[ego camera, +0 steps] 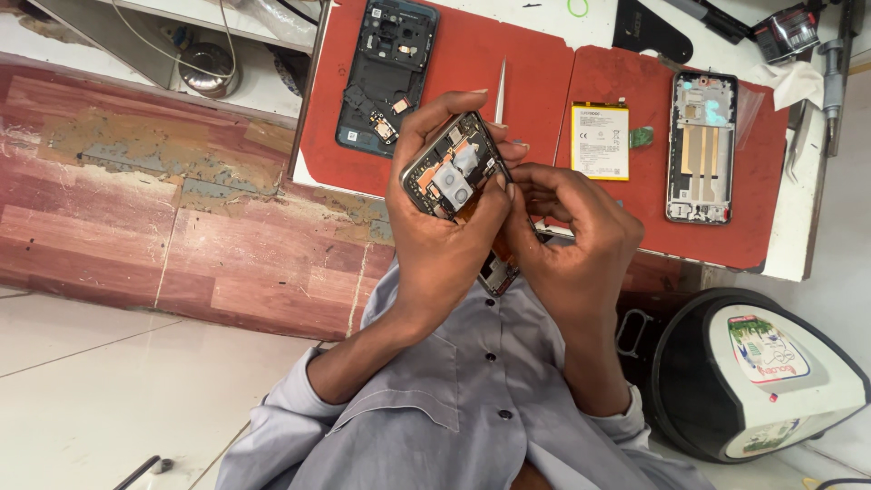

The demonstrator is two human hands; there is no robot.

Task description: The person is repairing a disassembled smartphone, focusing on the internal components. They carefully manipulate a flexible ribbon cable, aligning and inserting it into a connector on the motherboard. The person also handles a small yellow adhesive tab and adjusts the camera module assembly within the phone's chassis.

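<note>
My left hand (442, 238) grips an opened phone (454, 170) from below, with its bare inner parts and camera module facing up. My right hand (573, 238) holds the same phone's lower end, its fingers curled over the edge; that part of the phone is mostly hidden. Both hands hover in front of my grey shirt, just off the near edge of a white table (787, 238). Thin tweezers (500, 91) lie on a red mat (472, 82) just beyond the phone.
A dark teal phone shell (386, 73) lies on the left red mat. On the right red mat (762, 181) rest a white-and-yellow battery (600, 141), a small green part (641, 137) and a phone frame (700, 145). A screwdriver (833, 86) lies far right. A black-and-white appliance (762, 372) stands on the floor.
</note>
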